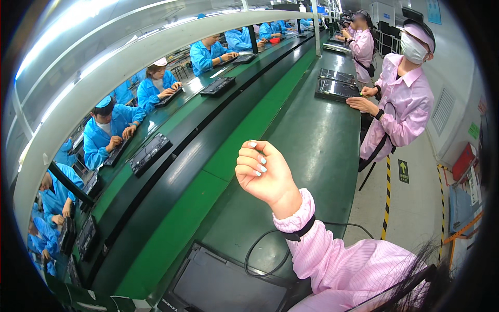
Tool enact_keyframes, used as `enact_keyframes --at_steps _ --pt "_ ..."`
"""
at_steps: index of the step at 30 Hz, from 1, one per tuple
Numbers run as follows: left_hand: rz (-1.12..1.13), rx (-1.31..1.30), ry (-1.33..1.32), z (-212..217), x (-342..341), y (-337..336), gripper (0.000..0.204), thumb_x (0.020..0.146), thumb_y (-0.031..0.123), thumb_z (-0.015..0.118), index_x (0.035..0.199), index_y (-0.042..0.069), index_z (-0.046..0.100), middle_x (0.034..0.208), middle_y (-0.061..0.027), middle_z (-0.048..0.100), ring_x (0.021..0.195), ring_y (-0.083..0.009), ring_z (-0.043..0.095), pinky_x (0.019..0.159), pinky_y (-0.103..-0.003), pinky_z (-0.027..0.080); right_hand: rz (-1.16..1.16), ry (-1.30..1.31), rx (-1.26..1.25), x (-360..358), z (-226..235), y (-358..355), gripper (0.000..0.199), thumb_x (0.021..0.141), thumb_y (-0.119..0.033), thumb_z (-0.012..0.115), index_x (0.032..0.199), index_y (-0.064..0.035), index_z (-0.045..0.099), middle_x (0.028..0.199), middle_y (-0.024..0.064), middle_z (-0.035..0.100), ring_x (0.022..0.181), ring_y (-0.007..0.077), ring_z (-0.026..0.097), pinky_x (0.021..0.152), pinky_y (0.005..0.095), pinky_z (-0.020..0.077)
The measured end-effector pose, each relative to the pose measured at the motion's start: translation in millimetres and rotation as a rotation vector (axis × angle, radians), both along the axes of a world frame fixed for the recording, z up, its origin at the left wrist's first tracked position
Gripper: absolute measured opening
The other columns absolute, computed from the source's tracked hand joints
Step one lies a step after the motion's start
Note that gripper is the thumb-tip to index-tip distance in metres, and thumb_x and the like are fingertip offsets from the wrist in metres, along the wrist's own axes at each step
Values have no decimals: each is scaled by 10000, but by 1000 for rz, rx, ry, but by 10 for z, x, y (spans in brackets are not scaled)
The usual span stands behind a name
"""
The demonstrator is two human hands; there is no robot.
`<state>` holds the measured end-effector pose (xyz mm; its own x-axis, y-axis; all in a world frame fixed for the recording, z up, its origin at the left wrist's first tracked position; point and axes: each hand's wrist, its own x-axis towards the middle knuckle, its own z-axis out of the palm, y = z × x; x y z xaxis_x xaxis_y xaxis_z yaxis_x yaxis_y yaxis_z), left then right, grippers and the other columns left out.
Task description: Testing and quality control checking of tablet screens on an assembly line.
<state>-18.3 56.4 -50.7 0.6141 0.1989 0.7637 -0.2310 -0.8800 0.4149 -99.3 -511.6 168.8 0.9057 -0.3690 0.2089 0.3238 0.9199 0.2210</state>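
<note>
My right hand point(265, 174) is raised above the green bench point(312, 135), palm turned toward me. Its fingers curl in to a loose fist, with the thumb on top, and nothing shows in them. A black wrist strap point(300, 229) circles the pink striped sleeve, and a thin black cord point(248, 255) loops down beside it. Below the hand, at the bottom edge, lies a dark grey laptop-like panel point(223, 283), apart from the hand and partly cut off by the picture. My left hand is out of view.
A conveyor point(202, 151) with a green strip runs along the bench's left, carrying black laptop bases point(149, 154). Workers in blue point(112, 130) sit beyond it. At right, a masked co-worker in pink point(400, 109) handles an opened black device point(335, 88). A white rail point(156, 47) spans overhead.
</note>
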Motion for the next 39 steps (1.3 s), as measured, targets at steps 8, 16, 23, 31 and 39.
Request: enact_keyframes --at_steps 8,16,23,31,39 --pt "-12 -6 14 69 41 -15 303 849 260 545 960 -21 574 970 -210 548 890 -349 519 845 -438 399 26 -11 -24 46 0 29 200 872 -113 371 695 -57 446 494 -30 300 412 91 282 396 230 263" --pt "-21 -8 27 123 64 10 297 849 243 547 971 -26 570 990 -220 542 910 -359 513 863 -449 392 28 5 -5 53 22 77 181 869 -101 387 697 -59 429 498 -35 274 410 84 268 389 226 254" --pt "-27 1 42 211 56 44 291 848 228 549 981 -31 566 1007 -229 536 928 -368 507 879 -459 385 42 -3 -2 101 -12 78 191 872 -109 385 695 -56 430 495 -32 271 411 86 268 390 227 256" --pt "-17 5 23 196 89 87 286 854 212 539 980 -43 567 994 -239 536 932 -372 504 855 -448 400 29 -6 -36 45 61 112 214 887 -122 364 700 -57 444 501 -35 288 407 86 272 386 232 261" --pt "10 36 53 49 86 204 320 858 223 538 1025 -49 559 1026 -250 530 957 -378 500 864 -448 396 28 25 -18 84 -8 117 185 867 -101 388 690 -58 423 497 -32 265 410 85 261 389 228 255"
